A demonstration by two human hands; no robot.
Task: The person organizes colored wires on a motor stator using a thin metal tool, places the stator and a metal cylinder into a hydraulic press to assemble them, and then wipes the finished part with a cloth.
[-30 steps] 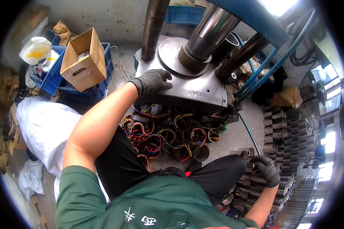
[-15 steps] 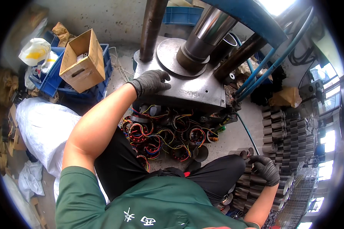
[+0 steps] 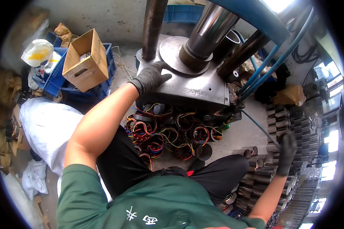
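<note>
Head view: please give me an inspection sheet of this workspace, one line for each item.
Surface: grey press block, bare metal.
Job's things: wound stators heaped below the block; steel cylinders stacked at right.
Clutter: cardboard box in blue crate; white sack.
Grips: left hand, gloved, flat on the block; right hand, gloved, on the cylinders, grip unclear.
Cables: coloured leads on the stators; blue hoses.
Surroundings: press ram, concrete floor.
</note>
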